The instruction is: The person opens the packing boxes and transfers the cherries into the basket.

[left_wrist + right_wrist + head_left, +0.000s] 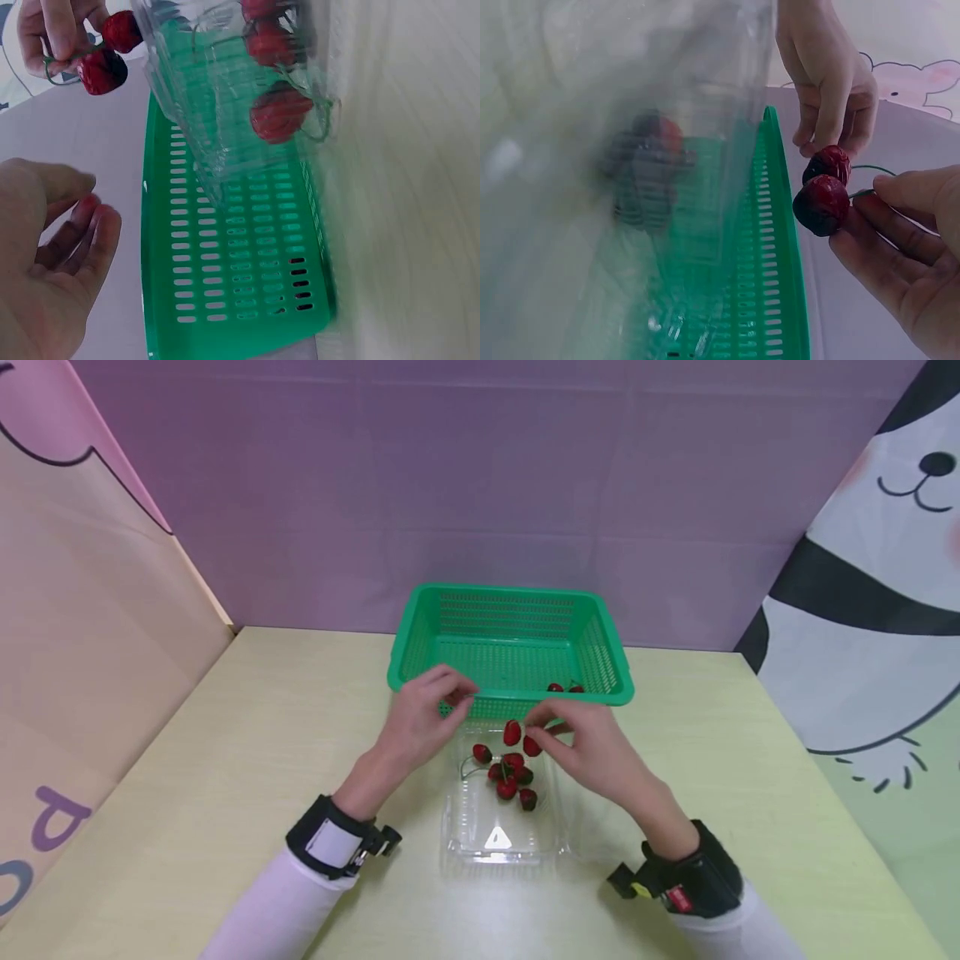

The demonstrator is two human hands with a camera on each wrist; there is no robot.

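Observation:
My right hand [596, 752] pinches the green stems of a pair of dark red cherries [823, 204], which hang over the far end of a clear plastic box [502, 839]. Across from it, my left hand [420, 718] hovers near the front rim of a green basket [405, 647]. Its fingers are loosely bent, with nothing between them in the left wrist view. Several red cherries [507, 788] with stems lie in the clear box. Two more cherries [555, 687] show inside the basket, near its front right corner.
Box and basket stand one behind the other on a pale wooden table [300, 718]. A purple backdrop [495, 485] rises behind the basket. Printed cloths hang at both sides, one with a panda [862, 668].

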